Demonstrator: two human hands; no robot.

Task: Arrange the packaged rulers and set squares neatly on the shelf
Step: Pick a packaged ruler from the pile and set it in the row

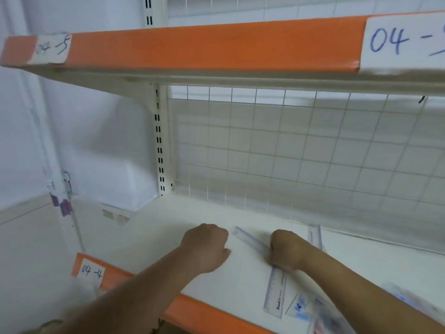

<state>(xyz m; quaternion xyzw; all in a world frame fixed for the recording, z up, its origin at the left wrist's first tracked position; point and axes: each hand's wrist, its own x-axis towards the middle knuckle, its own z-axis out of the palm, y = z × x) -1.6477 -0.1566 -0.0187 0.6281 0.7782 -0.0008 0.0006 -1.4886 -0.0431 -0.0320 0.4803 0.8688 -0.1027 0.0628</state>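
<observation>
Clear purple-tinted rulers lie on the white shelf [216, 292]. One ruler [248, 238] runs diagonally between my hands. My right hand [286, 249] is curled over its near end, where a second ruler [274, 292] reaches toward the front edge. My left hand [207, 247] rests knuckles-down on the shelf just left of the diagonal ruler's far tip; its fingers are curled and nothing shows in them. A third ruler [314, 235] lies behind my right wrist. A clear set square [298, 304] lies beside the second ruler. Blurred packages [332, 319] sit at the front right.
The shelf has an orange front lip [192, 309] labelled 04-4. Its back is a wire grid panel [289, 153]. An upper shelf [216, 47] with an orange edge hangs overhead. A slotted upright post [159, 141] stands at the back left.
</observation>
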